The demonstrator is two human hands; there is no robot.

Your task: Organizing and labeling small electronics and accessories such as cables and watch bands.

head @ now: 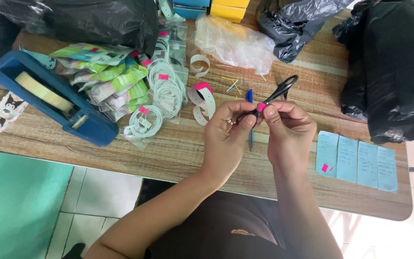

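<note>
My left hand [226, 132] and my right hand [288, 127] meet over the wooden table [178, 148], both pinching a coiled black cable [279, 91]. A small pink sticker [261, 106] wraps the cable right at my fingertips. The cable's loop sticks up and to the right beyond my right hand. A blue pen [250, 96] lies on the table behind my hands, partly hidden by them.
Left of my hands lie bagged white cables with pink stickers [161, 93], colourful packets [113, 79] and a blue tape dispenser [49, 96]. White strips with a pink tag [202, 98] sit nearby. Black plastic bags [394, 72] crowd the right and back. Light blue paper slips [355, 158] rest at right.
</note>
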